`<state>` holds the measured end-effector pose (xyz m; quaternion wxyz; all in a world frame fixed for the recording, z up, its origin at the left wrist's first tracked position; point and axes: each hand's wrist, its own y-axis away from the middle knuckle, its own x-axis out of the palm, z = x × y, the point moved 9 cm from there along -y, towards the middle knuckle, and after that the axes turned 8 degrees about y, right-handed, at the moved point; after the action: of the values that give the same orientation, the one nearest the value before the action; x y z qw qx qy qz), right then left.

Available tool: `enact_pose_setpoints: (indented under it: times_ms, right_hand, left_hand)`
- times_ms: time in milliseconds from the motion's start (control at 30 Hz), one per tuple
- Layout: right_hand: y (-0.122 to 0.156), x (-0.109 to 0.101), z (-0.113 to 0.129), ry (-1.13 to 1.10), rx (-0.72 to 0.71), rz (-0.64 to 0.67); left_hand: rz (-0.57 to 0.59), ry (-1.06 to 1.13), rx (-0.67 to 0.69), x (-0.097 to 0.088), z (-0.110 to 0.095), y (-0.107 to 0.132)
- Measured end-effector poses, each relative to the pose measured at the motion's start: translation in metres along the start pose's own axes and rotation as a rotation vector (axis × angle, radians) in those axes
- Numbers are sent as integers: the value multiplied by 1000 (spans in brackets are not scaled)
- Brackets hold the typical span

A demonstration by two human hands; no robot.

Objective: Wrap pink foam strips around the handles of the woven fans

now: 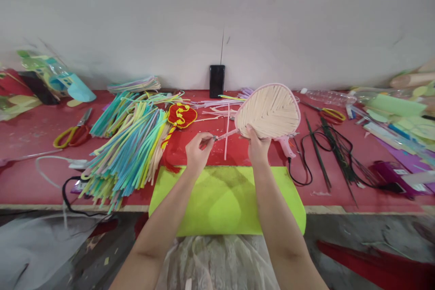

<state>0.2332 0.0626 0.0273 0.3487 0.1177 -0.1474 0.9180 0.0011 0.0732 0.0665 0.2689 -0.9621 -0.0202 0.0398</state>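
My right hand [257, 145] grips the lower left edge of a round fan [268, 111] with a cream woven face and a pink rim, held tilted above the red table [30, 176]. My left hand [199, 147] pinches the end of a pink pipe cleaner [226, 135] that runs to the fan's edge. Both hands hover over a lime green sheet [224, 199] lying at the table's front edge.
A big heap of coloured pipe cleaners [129, 145] lies at left, with a red and yellow ornament [180, 115] beside it. Yellow-handled scissors [73, 133] lie far left, another pair [331, 113] at right. A black phone [216, 80] leans on the wall. Dark wires [326, 149] are at right.
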Motion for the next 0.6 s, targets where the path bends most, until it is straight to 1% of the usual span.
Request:
enact_pose_setpoints:
  times_ms: [100,233,333,433,500,600]
  right_hand:
    - [0,-4,-1,-32,8,-65]
    - [1,-6,-1,-96,32,-111]
    - [1,-6,-2,-137,58,-119]
    - [1,-6,-6,-195,87,-119]
    - [0,-6,-10,-232,108,-124]
    - [-1,-6,-15,-261,141,-121]
  left_hand:
    - [13,30,-20,5,1,3]
    - [6,189,-156,14,15,7]
    - [-15,280,-229,16,24,9]
    - [-28,273,-254,16,29,9]
    - [-27,276,-272,17,31,10]
    - [-2,349,-323,22,35,12]
